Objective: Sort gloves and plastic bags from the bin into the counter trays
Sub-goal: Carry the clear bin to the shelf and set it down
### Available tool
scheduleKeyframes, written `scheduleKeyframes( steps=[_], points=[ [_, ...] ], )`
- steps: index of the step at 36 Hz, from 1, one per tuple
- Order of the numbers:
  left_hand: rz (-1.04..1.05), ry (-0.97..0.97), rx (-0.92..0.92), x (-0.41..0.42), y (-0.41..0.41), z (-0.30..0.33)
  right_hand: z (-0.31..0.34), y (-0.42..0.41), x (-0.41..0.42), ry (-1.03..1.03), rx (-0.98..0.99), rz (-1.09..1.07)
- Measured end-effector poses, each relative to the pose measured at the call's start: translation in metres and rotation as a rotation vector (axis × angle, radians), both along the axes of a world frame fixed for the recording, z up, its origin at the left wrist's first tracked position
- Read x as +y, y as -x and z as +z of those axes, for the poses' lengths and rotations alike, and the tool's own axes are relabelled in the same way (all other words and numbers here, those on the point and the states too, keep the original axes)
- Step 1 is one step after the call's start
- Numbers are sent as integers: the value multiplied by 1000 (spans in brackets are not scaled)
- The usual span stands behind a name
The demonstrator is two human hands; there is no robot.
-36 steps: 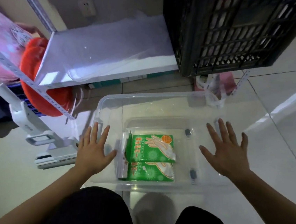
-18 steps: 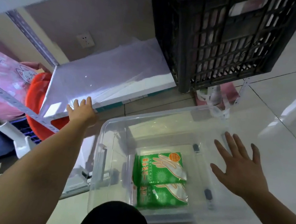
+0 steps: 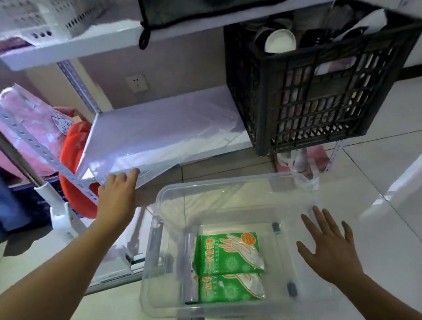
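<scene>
A clear plastic bin [image 3: 175, 195] stands on the tiled floor in front of me. Two green packets of disposable gloves [image 3: 231, 252] lie flat on its bottom, one behind the other [image 3: 233, 288]. A grey roll of plastic bags [image 3: 190, 269] lies along their left side. My right hand [image 3: 331, 248] hovers open over the bin's right side, fingers spread, holding nothing. My left hand [image 3: 119, 194] rests on the front edge of a low white shelf [image 3: 160, 133] left of the bin, fingers curled over the edge.
A black slatted crate [image 3: 316, 92] with dishes sits on the rack behind the bin. A white basket [image 3: 35, 11] stands on the upper shelf at the left. Red and pink bundles [image 3: 76, 145] fill the rack's left bay. A white appliance [image 3: 56, 208] lies beside the bin.
My left hand left the bin's left rim and went up to the shelf edge. The view has tilted upward, showing more of the rack. My right hand stays open over the bin.
</scene>
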State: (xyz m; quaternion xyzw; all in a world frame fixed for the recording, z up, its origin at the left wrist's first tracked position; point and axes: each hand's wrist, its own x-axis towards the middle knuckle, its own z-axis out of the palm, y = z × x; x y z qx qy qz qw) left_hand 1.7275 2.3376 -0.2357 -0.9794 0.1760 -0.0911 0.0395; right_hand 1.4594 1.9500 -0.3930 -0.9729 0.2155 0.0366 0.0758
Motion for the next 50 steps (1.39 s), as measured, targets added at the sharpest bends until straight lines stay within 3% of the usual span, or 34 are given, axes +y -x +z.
scheduleKeyframes(
  steps=[5,8,13,16,20,23,28,33,40,43,45,50],
  points=[
    [-46,204,-150,31,42,69,16,-16,10,9,70,-87],
    [-34,257,-250,40,66,111,52,-45,26,-114,-27,-172],
    [-111,436,-428,58,90,176,127,-94,55,-516,-532,-125],
    [-164,564,-516,75,92,210,167,-111,65,-797,-737,-120],
    [-150,794,-498,86,92,232,191,-110,71,-1138,-850,-196],
    [-55,833,-393,89,87,223,187,-87,76,-1285,-813,-178],
    [87,706,-115,81,68,175,170,-43,65,-1231,-753,-228],
    [55,633,46,49,51,120,156,-26,30,-1086,-675,-374],
    [43,753,194,-10,21,49,136,-35,-21,-841,-508,-553],
    [56,786,376,-16,11,10,124,-49,-34,-788,-449,-589],
    [41,703,480,-14,10,-21,114,-59,-39,-742,-409,-610],
    [29,640,488,-2,4,-75,90,-91,-45,-580,-300,-586]
  ],
)
